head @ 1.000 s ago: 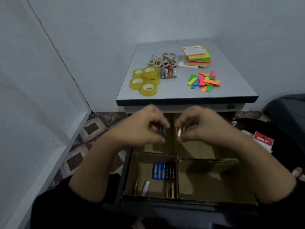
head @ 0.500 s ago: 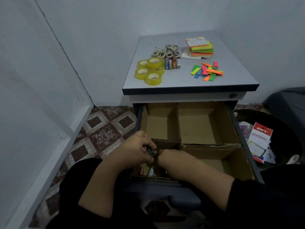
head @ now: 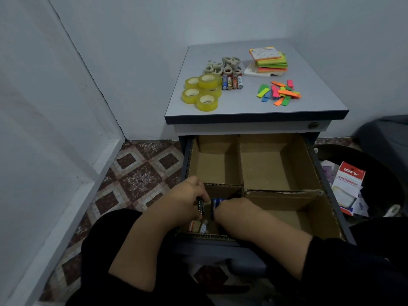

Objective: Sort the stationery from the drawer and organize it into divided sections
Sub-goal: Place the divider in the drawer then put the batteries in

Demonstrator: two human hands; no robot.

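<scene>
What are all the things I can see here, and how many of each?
Tape rolls: five, yellow, cabinet top, left.
Small rings: a cluster, count unclear, beige, behind the tape rolls.
Top batteries: four, mixed colours, beside the tape rolls.
Note pads: one stack, orange, green, pink and white, cabinet top, back right.
Paper strips: a loose pile, neon colours, cabinet top, right.
Cabinet: one, grey top with dark edge.
Drawer: one, open, four cardboard sections.
Drawer batteries: several, partly hidden, near-left section.
Packet: one, red and white, in a dark bin at right.
Left hand: holds a black battery.
Right hand: over the blue batteries; fingers hidden.
</scene>
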